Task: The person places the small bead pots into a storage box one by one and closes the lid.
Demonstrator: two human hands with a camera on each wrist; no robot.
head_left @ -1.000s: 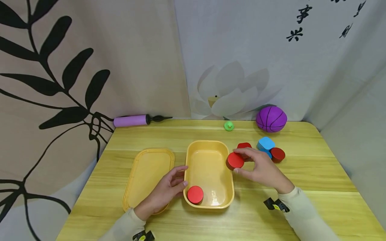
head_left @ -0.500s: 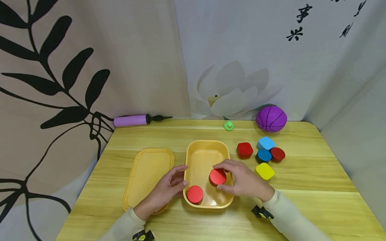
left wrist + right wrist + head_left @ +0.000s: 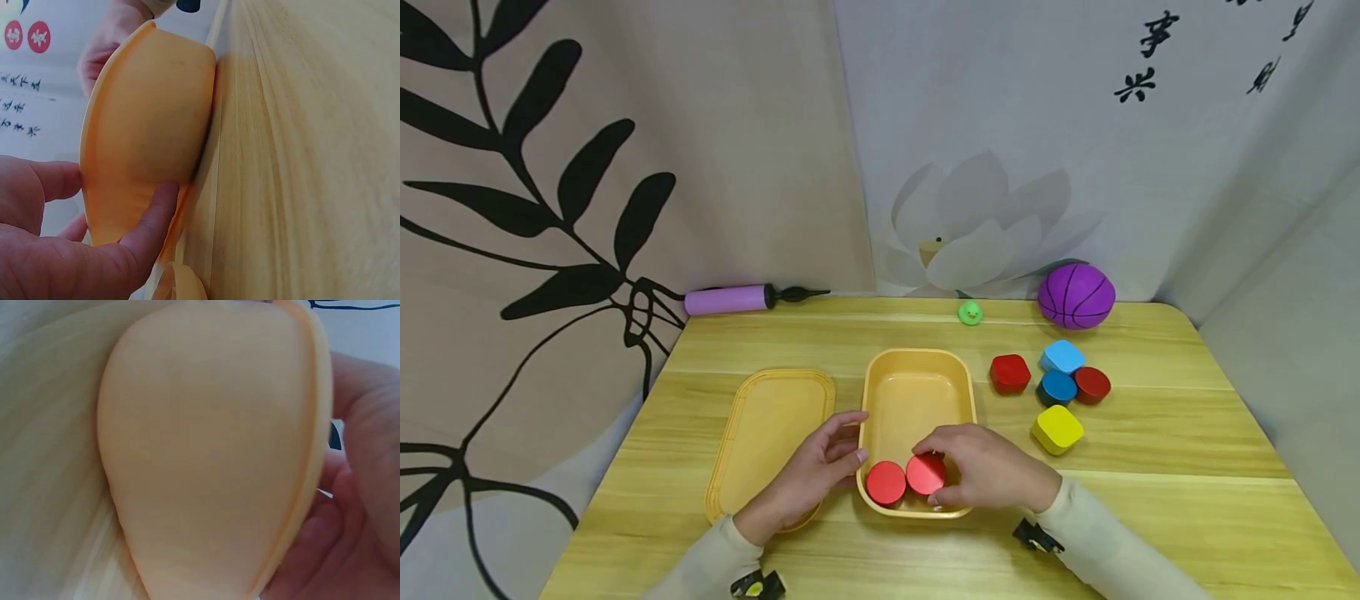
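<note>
Since half a second ago, right hand (image 3: pixel 992 468) has shifted toward the person, bringing its red disc (image 3: pixel 926 473) from the middle right of the yellow box (image 3: pixel 917 400) to the box's near end, beside a second red disc (image 3: pixel 886 484). Left hand (image 3: pixel 820 467) hasn't moved, same spot at the box's left side.

Risks, my guess: held disc could catch the second disc's edge and sit tilted if lowered too close; can't tell if they touch, or if the held one is on the floor. Right hand bumping the box wall on the way out could slide the box if the left hand's contact is light.

Pose: right forearm crosses over the box's right rim, thumb and fingers pinching the held disc from opposite sides. Left thumb and index finger apart, touching the box's outer left wall and rim, no tight grip visible.

Right of the box: red block (image 3: pixel 1010 375), light blue block (image 3: pixel 1062 357), dark blue block (image 3: pixel 1056 387), dark red block (image 3: pixel 1092 385), yellow block (image 3: pixel 1057 429). Left of it: flat lid (image 3: pixel 775 425), partly under the left hand.
</note>
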